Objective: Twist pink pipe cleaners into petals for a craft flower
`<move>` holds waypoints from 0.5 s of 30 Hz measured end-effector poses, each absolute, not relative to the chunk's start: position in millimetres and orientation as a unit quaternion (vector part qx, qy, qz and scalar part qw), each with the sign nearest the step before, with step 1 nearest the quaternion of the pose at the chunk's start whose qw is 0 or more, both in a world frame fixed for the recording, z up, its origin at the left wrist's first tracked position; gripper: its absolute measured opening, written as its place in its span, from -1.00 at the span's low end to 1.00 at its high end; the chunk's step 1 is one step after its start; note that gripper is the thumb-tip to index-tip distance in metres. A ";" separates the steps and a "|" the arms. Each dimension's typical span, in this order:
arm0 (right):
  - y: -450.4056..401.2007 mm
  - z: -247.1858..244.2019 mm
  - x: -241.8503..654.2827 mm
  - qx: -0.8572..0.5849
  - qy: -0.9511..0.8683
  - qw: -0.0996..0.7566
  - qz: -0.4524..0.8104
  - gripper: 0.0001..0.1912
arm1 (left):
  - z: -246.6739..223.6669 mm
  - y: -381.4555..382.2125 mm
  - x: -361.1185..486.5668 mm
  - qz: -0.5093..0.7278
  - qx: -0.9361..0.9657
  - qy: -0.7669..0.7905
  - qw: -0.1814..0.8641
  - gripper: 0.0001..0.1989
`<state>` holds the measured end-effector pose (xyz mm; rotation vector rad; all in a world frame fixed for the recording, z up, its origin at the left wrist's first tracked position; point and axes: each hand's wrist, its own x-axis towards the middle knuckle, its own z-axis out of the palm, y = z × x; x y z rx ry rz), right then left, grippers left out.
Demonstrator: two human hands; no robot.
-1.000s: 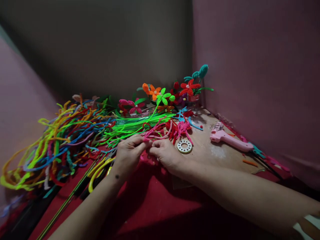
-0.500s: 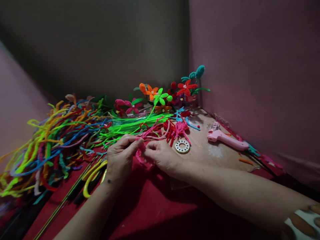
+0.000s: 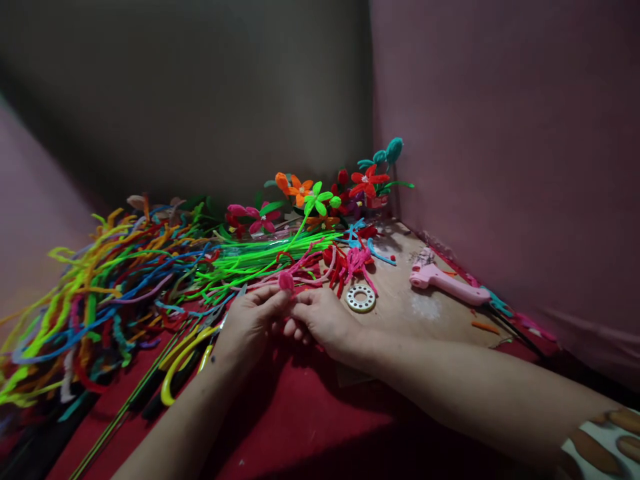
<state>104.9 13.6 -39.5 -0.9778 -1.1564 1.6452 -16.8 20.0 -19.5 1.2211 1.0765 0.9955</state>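
A small looped piece of pink pipe cleaner (image 3: 286,281) sticks up between my hands, above the red tabletop (image 3: 295,420). My left hand (image 3: 254,317) pinches it between thumb and forefinger. Right beside it, my right hand (image 3: 327,321) is closed, with thumb and forefinger at the lower part of the same piece; the fingers cover that end. Just beyond lie long pink pipe cleaners (image 3: 300,272) and a knotted pink bunch (image 3: 359,262). A round metal disc with holes (image 3: 361,298) lies to the right of my right hand.
A tangled heap of coloured pipe cleaners (image 3: 110,287) fills the left. Bright green stems (image 3: 250,259) lie behind my hands, with finished pipe-cleaner flowers (image 3: 316,199) at the back. Yellow-handled pliers (image 3: 175,367) sit by my left wrist. A pink glue gun (image 3: 447,283) rests on a brown board (image 3: 400,320).
The pink piece, which hung below my fingers, now shows as a small loop above them. My right fingers have curled in closer to my left hand. The view has shifted slightly.
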 end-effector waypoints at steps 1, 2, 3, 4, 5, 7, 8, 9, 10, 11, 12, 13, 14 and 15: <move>13.5 -39.3 104.8 -0.396 -0.457 0.437 0.666 -0.77 | -20.3 19.8 -16.6 0.413 0.519 0.460 0.590 -0.78; 13.5 -39.2 104.6 -0.396 -0.451 0.437 0.670 -0.77 | -21.2 19.8 -16.6 0.410 0.515 0.462 0.594 -0.78; 13.4 -39.2 104.3 -0.393 -0.450 0.434 0.674 -0.77 | -22.1 20.2 -16.8 0.419 0.509 0.467 0.589 -0.78; 13.4 -39.2 104.0 -0.388 -0.452 0.429 0.679 -0.78 | -22.8 20.9 -17.0 0.436 0.502 0.473 0.578 -0.78; 13.3 -39.2 103.7 -0.383 -0.456 0.425 0.682 -0.78 | -23.5 21.6 -17.3 0.451 0.496 0.479 0.567 -0.78; 13.2 -38.5 103.7 -0.380 -0.459 0.417 0.686 -0.80 | -24.1 22.7 -17.5 0.473 0.488 0.489 0.547 -0.76; 13.3 -37.9 103.8 -0.384 -0.455 0.417 0.687 -0.81 | -23.8 23.0 -17.3 0.476 0.489 0.491 0.542 -0.76; 13.4 -37.4 104.0 -0.389 -0.447 0.418 0.689 -0.81 | -22.9 23.3 -17.0 0.474 0.493 0.491 0.540 -0.76; 13.5 -37.1 104.2 -0.390 -0.440 0.419 0.693 -0.81 | -21.1 23.8 -16.5 0.471 0.500 0.491 0.536 -0.76; 13.6 -37.0 104.1 -0.384 -0.434 0.421 0.698 -0.80 | -18.3 24.5 -15.7 0.469 0.510 0.493 0.526 -0.76; 13.5 -37.3 103.7 -0.375 -0.432 0.421 0.704 -0.79 | -14.4 25.8 -14.4 0.468 0.524 0.499 0.508 -0.76; 13.2 -38.0 102.9 -0.369 -0.436 0.419 0.706 -0.78 | -9.5 27.7 -12.4 0.467 0.541 0.505 0.484 -0.77; 12.4 -39.1 101.7 -0.364 -0.448 0.411 0.706 -0.78 | -3.7 30.2 -9.5 0.465 0.558 0.511 0.460 -0.77; 11.3 -40.5 100.3 -0.365 -0.465 0.398 0.702 -0.78 | 2.5 33.4 -5.2 0.458 0.577 0.514 0.439 -0.78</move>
